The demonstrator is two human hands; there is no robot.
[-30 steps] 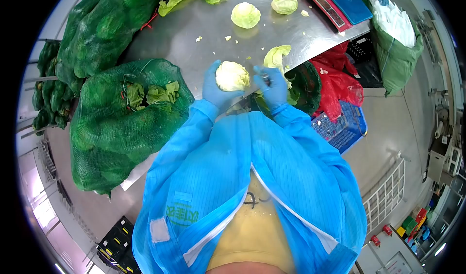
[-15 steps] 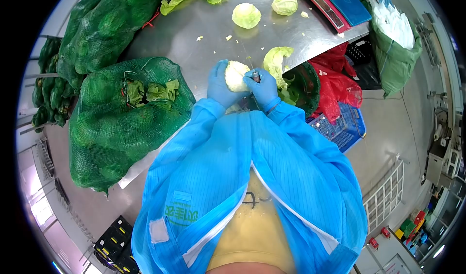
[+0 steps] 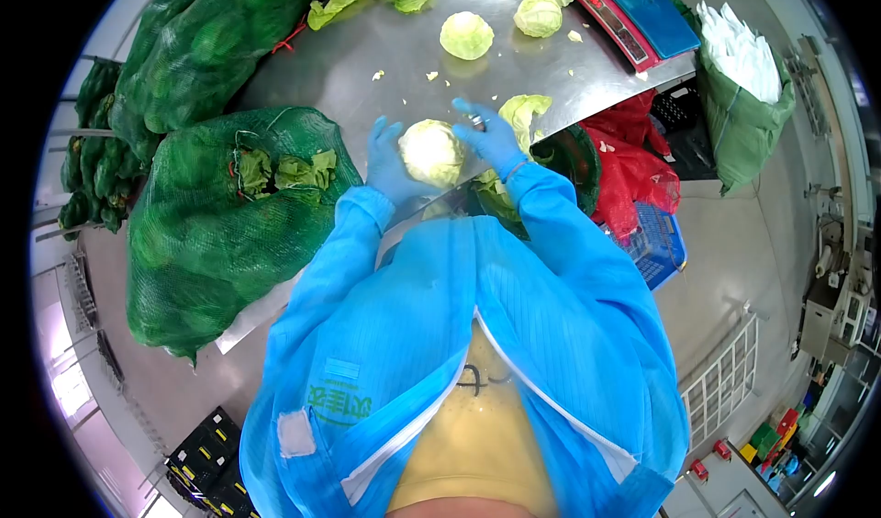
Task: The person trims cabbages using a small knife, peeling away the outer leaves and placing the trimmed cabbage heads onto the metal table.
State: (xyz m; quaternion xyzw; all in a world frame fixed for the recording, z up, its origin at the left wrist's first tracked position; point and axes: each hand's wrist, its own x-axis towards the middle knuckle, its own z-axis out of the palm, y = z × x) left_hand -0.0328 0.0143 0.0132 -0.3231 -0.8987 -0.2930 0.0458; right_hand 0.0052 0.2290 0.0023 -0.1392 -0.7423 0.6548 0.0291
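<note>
A pale, trimmed head of cabbage (image 3: pixel 431 154) sits between my two gloved hands at the near edge of the steel table. My left hand (image 3: pixel 393 162) is beside its left side, fingers spread and not wrapped round it; whether the palm touches is hard to see. Right of the cabbage, my right hand (image 3: pixel 496 140) holds a small knife (image 3: pixel 477 122), of which only a short shiny part shows. Its forefinger is stretched out. A loose cabbage leaf (image 3: pixel 524 117) lies just beyond this hand, and more leaves (image 3: pixel 498 197) hang below my right wrist.
More cabbages (image 3: pixel 466 36) and leaf scraps lie on the steel table (image 3: pixel 358 68). A red scale (image 3: pixel 617 24) stands far right. Green mesh sacks (image 3: pixel 229 243) crowd the left. A green bin (image 3: pixel 580 165), red netting (image 3: pixel 633 169) and blue crate (image 3: pixel 656 243) are at right.
My hands have moved apart; the left has let go of the cabbage and opened. The right hand has lifted away from it, still holding the knife. The cabbage has shifted slightly left and turned.
</note>
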